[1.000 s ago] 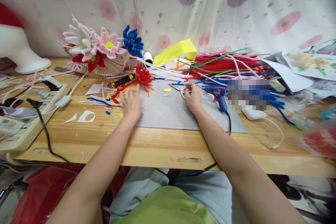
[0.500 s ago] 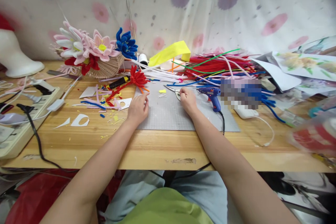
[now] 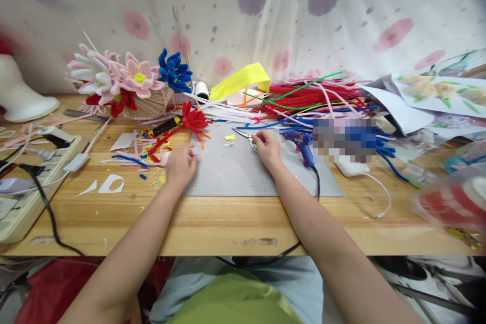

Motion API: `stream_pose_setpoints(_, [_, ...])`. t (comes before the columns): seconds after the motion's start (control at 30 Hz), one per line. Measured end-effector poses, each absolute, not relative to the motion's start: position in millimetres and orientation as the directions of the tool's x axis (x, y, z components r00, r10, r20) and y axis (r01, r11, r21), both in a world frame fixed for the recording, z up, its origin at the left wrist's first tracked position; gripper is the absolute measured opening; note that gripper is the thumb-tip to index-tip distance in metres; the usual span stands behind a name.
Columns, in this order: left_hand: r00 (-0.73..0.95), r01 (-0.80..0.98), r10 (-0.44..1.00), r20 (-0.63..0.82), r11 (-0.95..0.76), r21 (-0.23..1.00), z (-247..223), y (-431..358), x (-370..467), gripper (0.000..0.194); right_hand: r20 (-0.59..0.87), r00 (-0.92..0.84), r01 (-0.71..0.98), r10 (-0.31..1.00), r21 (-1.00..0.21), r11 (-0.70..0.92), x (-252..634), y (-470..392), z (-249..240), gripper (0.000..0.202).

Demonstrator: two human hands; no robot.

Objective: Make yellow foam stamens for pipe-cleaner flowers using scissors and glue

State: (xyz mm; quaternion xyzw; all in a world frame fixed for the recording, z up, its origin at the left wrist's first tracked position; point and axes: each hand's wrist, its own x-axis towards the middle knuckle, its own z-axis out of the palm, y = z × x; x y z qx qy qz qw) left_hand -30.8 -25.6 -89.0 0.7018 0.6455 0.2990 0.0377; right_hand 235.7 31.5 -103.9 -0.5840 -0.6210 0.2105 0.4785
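My left hand [image 3: 180, 164] hovers at the left edge of the grey cutting mat [image 3: 228, 177], its fingers slightly curled and apart, holding nothing I can see. Just above it lies a red fuzzy flower [image 3: 193, 117] with orange stems. My right hand [image 3: 268, 148] is closed at the handles of the scissors [image 3: 243, 134], whose blades point up and left. A small yellow piece [image 3: 230, 137] and thin white bits [image 3: 230, 145] lie between the hands. The blue glue gun [image 3: 301, 146] rests right of my right hand.
Scraps [image 3: 132, 159] and a power strip [image 3: 41, 182] are on the left. Behind stand fuzzy flowers [image 3: 138, 76]. Red stems [image 3: 299, 96] and a yellow strip [image 3: 239, 81] lie at the back. A plastic-wrapped cup [image 3: 451, 202] is at the right.
My left hand has moved left and toward me, away from the red flower. My right hand stays at the scissors' handles. The view has shifted slightly.
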Motion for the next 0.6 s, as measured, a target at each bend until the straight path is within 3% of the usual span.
stream_pose_setpoints(0.07, [0.232, 0.842, 0.912, 0.337, -0.362, 0.400, -92.9, -24.6, -17.4, 0.026, 0.345, 0.150, 0.483, 0.927, -0.843, 0.235, 236.0, 33.0, -104.5, 0.021])
stream_pose_setpoints(0.13, [0.332, 0.800, 0.884, 0.329, -0.449, 0.398, -93.9, -20.6, -15.8, 0.030, 0.327, 0.173, 0.460, 0.929, -0.861, 0.218, 236.7, 34.5, -104.9, 0.022])
stream_pose_setpoints(0.23, [0.121, 0.839, 0.903, 0.412, -0.314, 0.444, -88.6, -11.6, -46.0, 0.035, 0.290, 0.196, 0.466, 0.937, -0.868, 0.171, 238.0, 37.0, -105.8, 0.023])
stream_pose_setpoints(0.37, [-0.309, 0.877, 0.818, 0.486, 0.047, 0.478, -79.6, -6.1, -109.5, 0.045, 0.324, 0.193, 0.499, 0.926, -0.845, 0.192, 237.7, 40.4, -109.6, 0.022])
stream_pose_setpoints(0.47, [-0.342, 0.796, 0.845, 0.411, 0.029, 0.604, -81.1, -6.1, -126.7, 0.034, 0.368, 0.161, 0.516, 0.916, -0.822, 0.240, 236.0, 41.5, -112.1, 0.027])
stream_pose_setpoints(0.53, [-0.285, 0.687, 0.899, 0.332, -0.050, 0.725, -86.7, -4.3, -121.6, 0.034, 0.368, 0.151, 0.519, 0.918, -0.819, 0.243, 235.3, 41.4, -112.2, 0.031])
stream_pose_setpoints(0.6, [-0.190, 0.643, 0.946, 0.261, -0.081, 0.762, -93.9, -0.8, -114.9, 0.038, 0.352, 0.159, 0.515, 0.922, -0.827, 0.227, 235.4, 41.0, -111.3, 0.035])
